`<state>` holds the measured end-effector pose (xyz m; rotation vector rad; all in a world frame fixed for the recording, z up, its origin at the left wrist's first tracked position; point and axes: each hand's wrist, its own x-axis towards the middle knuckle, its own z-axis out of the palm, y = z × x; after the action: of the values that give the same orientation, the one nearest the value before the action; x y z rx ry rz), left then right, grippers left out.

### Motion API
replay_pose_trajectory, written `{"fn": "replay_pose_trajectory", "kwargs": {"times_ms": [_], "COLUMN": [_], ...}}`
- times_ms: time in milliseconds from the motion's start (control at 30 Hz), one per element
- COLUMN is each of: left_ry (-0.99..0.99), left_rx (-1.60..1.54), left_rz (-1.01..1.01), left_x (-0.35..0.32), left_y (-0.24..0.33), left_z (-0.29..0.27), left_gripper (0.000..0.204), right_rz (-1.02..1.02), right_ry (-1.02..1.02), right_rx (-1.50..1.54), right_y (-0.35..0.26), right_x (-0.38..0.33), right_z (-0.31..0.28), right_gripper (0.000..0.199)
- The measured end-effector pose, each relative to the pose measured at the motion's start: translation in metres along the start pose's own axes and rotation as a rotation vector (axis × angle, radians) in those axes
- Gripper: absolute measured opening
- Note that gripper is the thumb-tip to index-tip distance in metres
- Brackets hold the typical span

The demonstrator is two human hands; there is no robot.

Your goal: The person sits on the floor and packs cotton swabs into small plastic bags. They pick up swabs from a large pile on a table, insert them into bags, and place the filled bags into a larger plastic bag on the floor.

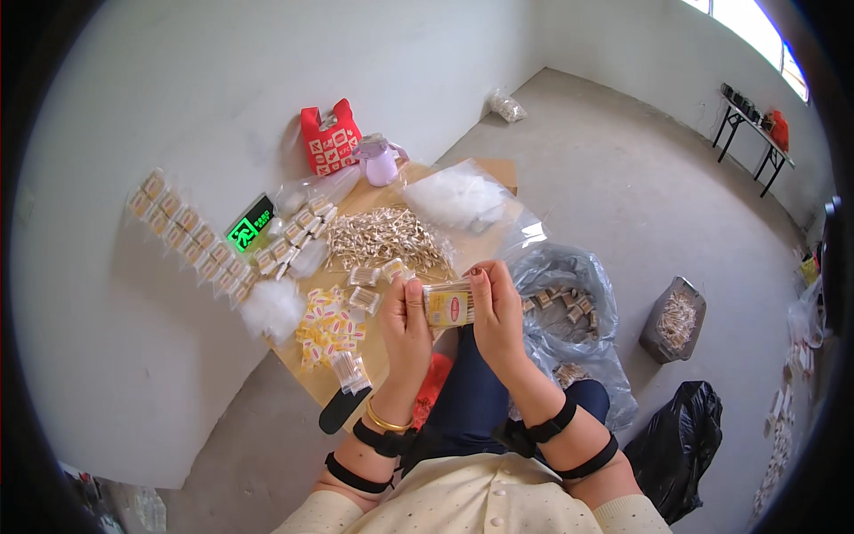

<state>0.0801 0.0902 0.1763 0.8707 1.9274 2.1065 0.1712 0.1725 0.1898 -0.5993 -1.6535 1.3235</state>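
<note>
Above the near edge of the table, a clear packet of cotton swabs with a yellow label card is held between my two hands. My left hand grips its left end, thumb on top. At its right end, the thumb and fingers of my right hand pinch the packet. Just beyond lies a big heap of loose cotton swabs. Small swab bundles rest near my left hand. Left of them are scattered yellow label cards and another swab packet.
Stacked packets stand along the wall side, by a green lit sign. A lilac jug and red bag are at the back. To my right are a plastic bag of packets, a grey bin of swabs and a black bag.
</note>
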Motion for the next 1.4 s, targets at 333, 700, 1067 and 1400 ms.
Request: {"fn": "replay_pose_trajectory", "kwargs": {"times_ms": [333,700,1067,1400], "left_ry": [0.017,0.100,0.182,0.030], "left_rx": [0.062,0.528,0.612,0.511], "left_rz": [0.095,0.250,0.106,0.046], "left_x": [0.011,0.030,0.022,0.024], "left_y": [-0.019,-0.032,-0.064,-0.060], "left_z": [-0.025,-0.049,-0.062,-0.088], "left_gripper": [0.035,0.034,0.022,0.020], "right_rz": [-0.065,0.117,0.001,0.221], "right_ry": [-0.048,-0.171,-0.147,-0.181], "right_rx": [-0.053,-0.034,-0.095,0.009], "right_y": [0.024,0.048,0.067,0.114], "right_x": [0.004,0.001,-0.006,0.002], "right_z": [0.027,0.055,0.088,0.097], "right_gripper": [0.022,0.030,0.029,0.032]}}
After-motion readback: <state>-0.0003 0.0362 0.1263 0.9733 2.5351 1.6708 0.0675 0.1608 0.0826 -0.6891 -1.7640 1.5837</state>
